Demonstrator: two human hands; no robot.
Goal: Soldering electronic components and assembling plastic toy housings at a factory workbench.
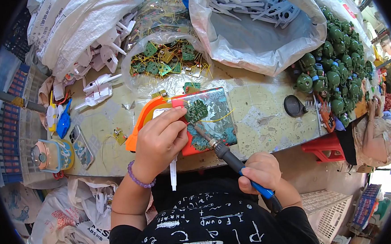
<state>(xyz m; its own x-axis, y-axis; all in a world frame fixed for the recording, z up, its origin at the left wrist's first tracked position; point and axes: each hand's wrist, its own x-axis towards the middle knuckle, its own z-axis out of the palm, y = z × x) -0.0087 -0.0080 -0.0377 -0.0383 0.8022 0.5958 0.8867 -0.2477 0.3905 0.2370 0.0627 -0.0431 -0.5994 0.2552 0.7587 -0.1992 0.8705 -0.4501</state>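
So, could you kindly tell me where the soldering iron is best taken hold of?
I'd grip the blue part of the handle, coming from the lower right, as the right hand does. The soldering iron slants, its metal tip pointing up-left toward the green circuit board in the left hand; the slim handle trails behind, probably keeping fingers clear of possibly hot metal.

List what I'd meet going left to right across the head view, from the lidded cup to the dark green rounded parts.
Lidded cup → phone → small yellowish part with thin wires → left hand → green circuit board → right hand → black round object → dark green rounded parts.
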